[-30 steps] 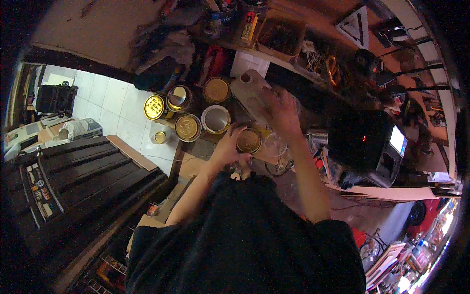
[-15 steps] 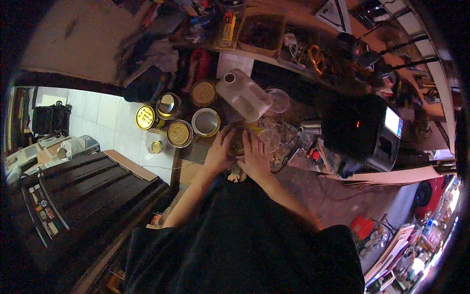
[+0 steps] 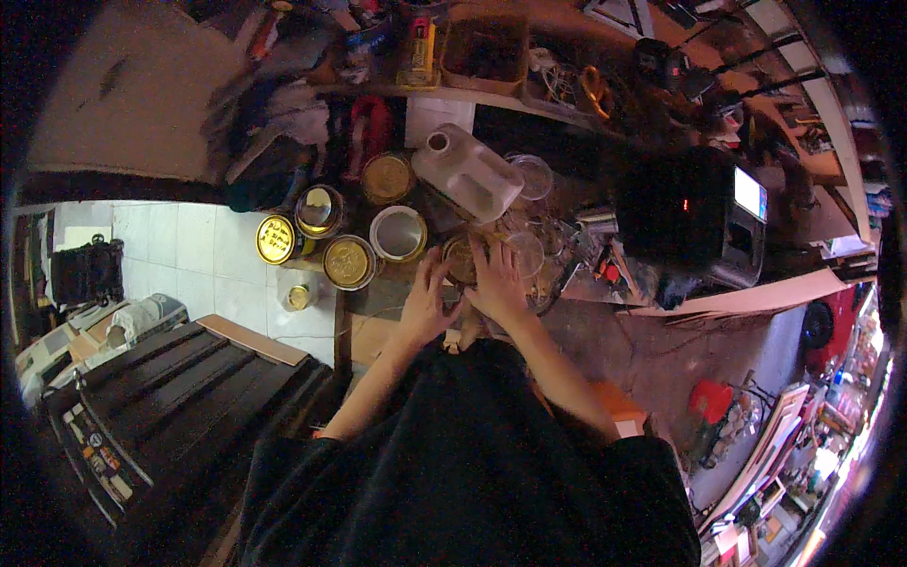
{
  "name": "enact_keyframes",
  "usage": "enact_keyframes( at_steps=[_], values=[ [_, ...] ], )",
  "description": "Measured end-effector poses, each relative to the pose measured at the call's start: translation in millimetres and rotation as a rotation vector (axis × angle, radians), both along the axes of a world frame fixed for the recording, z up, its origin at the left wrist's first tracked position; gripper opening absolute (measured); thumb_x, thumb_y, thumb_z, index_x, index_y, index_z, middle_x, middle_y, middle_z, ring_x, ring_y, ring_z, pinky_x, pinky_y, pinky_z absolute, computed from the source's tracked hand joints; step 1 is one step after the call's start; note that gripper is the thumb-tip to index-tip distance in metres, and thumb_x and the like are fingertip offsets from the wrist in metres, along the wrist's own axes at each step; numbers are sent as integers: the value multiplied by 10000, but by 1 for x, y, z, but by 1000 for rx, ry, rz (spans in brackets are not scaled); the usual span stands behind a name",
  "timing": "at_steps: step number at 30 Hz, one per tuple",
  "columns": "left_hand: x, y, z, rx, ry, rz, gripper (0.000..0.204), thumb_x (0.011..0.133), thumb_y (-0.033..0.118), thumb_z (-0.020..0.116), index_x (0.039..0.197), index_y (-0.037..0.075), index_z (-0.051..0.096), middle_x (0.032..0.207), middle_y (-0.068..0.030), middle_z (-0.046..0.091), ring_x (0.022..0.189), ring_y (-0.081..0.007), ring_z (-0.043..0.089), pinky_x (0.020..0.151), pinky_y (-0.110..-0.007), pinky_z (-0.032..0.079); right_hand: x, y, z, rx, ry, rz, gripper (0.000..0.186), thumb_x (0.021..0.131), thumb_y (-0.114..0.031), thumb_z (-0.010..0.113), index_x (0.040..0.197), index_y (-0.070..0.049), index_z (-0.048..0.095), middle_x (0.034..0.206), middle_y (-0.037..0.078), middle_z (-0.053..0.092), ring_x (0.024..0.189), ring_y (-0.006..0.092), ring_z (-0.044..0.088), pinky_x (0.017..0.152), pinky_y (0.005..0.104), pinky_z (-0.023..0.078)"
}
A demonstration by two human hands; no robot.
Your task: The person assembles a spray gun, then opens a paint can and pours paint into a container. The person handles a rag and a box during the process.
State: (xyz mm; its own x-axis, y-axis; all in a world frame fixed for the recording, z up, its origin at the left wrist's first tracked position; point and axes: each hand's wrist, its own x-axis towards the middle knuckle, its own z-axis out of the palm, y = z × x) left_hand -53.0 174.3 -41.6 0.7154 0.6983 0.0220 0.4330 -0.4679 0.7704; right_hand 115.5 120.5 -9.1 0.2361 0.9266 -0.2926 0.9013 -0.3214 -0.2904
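At the bench's near edge a round tin with a gold lid point(image 3: 460, 260) stands between my two hands. My left hand point(image 3: 428, 300) curves round its left side, fingertips at the rim. My right hand point(image 3: 499, 286) grips the other side, its fingers over the lid's right part. Both thumbs point toward each other on the near side; the tin's lower body is hidden. Just left of it is a tin with a grey, silvery top point(image 3: 398, 233), and beside that a gold-lidded tin point(image 3: 350, 263). Another gold-lidded tin point(image 3: 388, 178) stands behind them.
A translucent plastic jug point(image 3: 468, 175) lies behind my hands. Two clear round plastic containers point(image 3: 523, 255) are at the right, near a black machine with a lit screen point(image 3: 694, 217). Further left stand a yellow-lidded tin point(image 3: 276, 238) and a shiny-topped tin point(image 3: 319, 210).
The view has shifted slightly. My hands stay round the gold-lidded tin, with small shifts of the fingers and thumbs. The other tins and the jug keep their places.
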Motion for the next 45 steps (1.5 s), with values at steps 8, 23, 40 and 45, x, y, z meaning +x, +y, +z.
enact_keyframes(
  at_steps=[8,23,40,45],
  values=[
    [-43,-15,8,-52,44,64,757,766,148,780,1411,52,395,1481,-255,362,1350,-458,373,1069,-494,415,-7,9,-6,132,-145,85,901,705,-427,812,1426,-51,426,1344,243,464,1246,419,469,1034,539,398],
    [-52,-4,-27,-118,-3,-69,656,828,183,735,1370,3,412,1380,-262,438,1250,-467,435,1041,-488,406,-23,21,8,28,-57,-54,944,657,-368,843,1445,-75,416,1416,304,375,1316,469,391,1074,560,370],
    [16,-1,-62,-406,-138,174,1078,653,281,920,1422,-80,256,1314,-229,484,1225,-353,509,1046,-428,413,169,-14,-37,1015,1883,-736,607,894,-433,612,1390,-109,479,1353,91,554,1225,316,538,1048,497,423],
    [33,7,-83,-439,-198,206,1090,577,263,964,1405,-36,321,1327,-178,518,1227,-295,538,1048,-420,437,251,45,-74,976,2011,-934,516,905,-422,549,1298,-89,550,1281,131,599,1188,341,555,1031,509,439]
  ],
)
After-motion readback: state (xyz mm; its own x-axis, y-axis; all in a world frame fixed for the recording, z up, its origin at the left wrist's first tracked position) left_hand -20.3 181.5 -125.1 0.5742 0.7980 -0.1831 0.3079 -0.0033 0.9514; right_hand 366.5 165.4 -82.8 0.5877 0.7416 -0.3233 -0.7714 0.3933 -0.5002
